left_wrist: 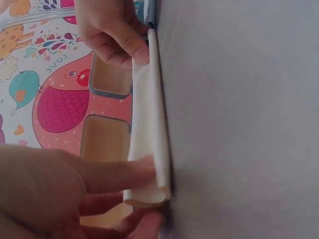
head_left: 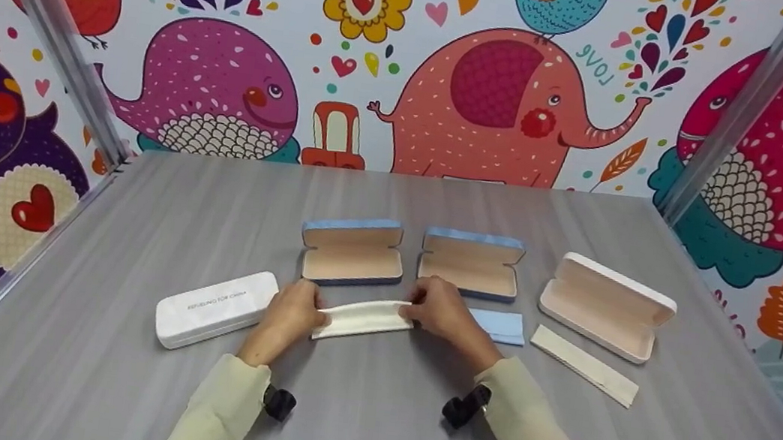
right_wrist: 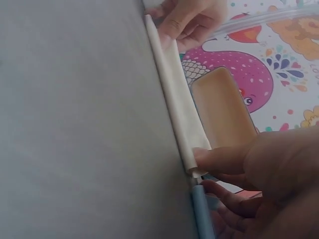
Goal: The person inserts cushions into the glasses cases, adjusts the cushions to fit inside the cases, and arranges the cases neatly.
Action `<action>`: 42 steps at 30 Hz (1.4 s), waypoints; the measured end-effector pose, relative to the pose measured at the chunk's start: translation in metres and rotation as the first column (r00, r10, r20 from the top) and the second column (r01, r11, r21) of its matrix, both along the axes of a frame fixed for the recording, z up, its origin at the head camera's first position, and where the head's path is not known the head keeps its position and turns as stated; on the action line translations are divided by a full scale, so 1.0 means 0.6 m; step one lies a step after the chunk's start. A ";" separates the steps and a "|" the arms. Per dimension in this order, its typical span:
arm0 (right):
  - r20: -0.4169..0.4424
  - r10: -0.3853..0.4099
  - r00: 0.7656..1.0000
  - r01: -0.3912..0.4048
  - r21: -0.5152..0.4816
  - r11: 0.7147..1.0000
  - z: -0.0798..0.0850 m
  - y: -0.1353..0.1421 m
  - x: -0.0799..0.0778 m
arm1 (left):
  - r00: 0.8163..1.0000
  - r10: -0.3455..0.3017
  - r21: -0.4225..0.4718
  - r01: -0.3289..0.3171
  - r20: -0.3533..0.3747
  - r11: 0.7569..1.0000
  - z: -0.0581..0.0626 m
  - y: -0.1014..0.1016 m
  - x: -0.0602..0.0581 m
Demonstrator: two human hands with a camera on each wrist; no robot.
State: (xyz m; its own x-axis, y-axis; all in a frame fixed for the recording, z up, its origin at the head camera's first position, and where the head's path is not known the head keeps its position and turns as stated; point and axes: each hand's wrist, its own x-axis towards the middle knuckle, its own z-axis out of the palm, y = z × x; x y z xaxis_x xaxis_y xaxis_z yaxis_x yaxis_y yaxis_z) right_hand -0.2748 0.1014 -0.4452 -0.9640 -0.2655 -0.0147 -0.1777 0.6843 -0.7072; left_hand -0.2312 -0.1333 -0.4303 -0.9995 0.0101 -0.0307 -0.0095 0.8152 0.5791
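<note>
A cream cloth [head_left: 365, 320], folded into a long strip, stretches between my two hands low over the table. My left hand [head_left: 294, 311] pinches its left end, thumb on top and fingers beneath, as the left wrist view shows. At the other end my right hand [head_left: 442, 310] pinches it between thumb and fingers. A folded light blue cloth [head_left: 498, 326] lies beside the right hand, partly covered by it. Behind the cream strip stand two blue glasses cases [head_left: 353, 260] [head_left: 469, 273], both with lids up and beige linings showing.
A closed white glasses case [head_left: 217, 309] with printed lettering lies left of the left hand. To the right is an opened white case [head_left: 603, 308], with a second folded cream cloth [head_left: 584, 365] in front of it. A wall with cartoon animals borders the grey table [head_left: 364, 428].
</note>
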 end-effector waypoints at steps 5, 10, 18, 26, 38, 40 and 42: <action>0.086 0.018 0.996 -0.012 -0.076 0.997 0.016 0.010 -0.005 | 0.995 -0.030 0.047 0.025 0.095 0.999 0.018 -0.012 -0.004; 0.129 0.092 0.987 -0.070 -0.165 0.984 0.023 0.022 -0.011 | 0.976 -0.098 0.220 0.055 0.194 0.974 0.026 -0.030 -0.010; 0.235 0.151 0.960 -0.066 -0.336 0.940 0.027 0.033 -0.019 | 0.940 -0.210 0.550 0.029 0.269 0.835 0.014 -0.053 -0.022; 0.331 0.144 0.933 -0.005 -0.389 0.921 0.026 0.039 -0.028 | 0.909 -0.340 0.803 0.009 0.242 0.596 0.003 -0.064 -0.030; 0.392 0.130 0.911 0.101 -0.517 0.850 0.016 0.034 -0.026 | 0.949 -0.183 0.823 -0.116 0.257 0.556 0.001 -0.054 -0.032; 0.400 0.111 0.910 0.131 -0.530 0.838 0.014 0.031 -0.025 | 0.953 -0.165 0.819 -0.121 0.253 0.561 0.001 -0.053 -0.033; 0.397 0.090 0.913 0.153 -0.539 0.828 0.013 0.028 -0.025 | 0.956 -0.153 0.818 -0.124 0.249 0.561 0.000 -0.052 -0.033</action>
State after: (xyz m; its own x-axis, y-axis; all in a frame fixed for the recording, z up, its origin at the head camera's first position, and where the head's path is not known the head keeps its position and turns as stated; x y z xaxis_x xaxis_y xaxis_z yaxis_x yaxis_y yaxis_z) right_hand -0.2898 0.1183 -0.4376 -0.9156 -0.3148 -0.2504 0.2091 0.1592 -0.9648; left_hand -0.2509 -0.1642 -0.4304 -0.9490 0.1830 -0.2568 -0.2634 -0.0119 0.9646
